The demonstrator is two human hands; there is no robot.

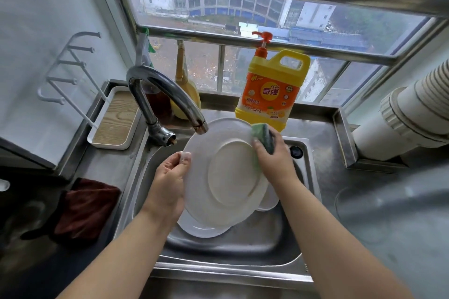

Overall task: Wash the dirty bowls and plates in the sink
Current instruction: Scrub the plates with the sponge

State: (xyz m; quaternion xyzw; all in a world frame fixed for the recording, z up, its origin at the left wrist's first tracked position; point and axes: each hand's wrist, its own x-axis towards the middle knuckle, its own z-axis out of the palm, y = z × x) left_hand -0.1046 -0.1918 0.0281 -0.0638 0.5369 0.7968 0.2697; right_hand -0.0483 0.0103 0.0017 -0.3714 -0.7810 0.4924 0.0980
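A large white plate (226, 172) is tilted up over the steel sink (233, 247), its underside facing me. My left hand (167, 184) grips its left rim with the thumb on the edge. My right hand (272, 158) holds a green sponge (263, 137) against the plate's upper right rim. Beneath it lie two more white dishes: one plate (199, 227) at the lower left and another dish (268, 201) peeking out at the right. The faucet spout (170, 94) ends just above the plate's top left edge; no water is visible.
A yellow and orange detergent bottle (272, 90) stands on the sill behind the sink. A white tray with a wooden base (116, 119) sits to the left, a dark red cloth (85, 209) on the left counter. A white pipe (413, 116) runs at the right.
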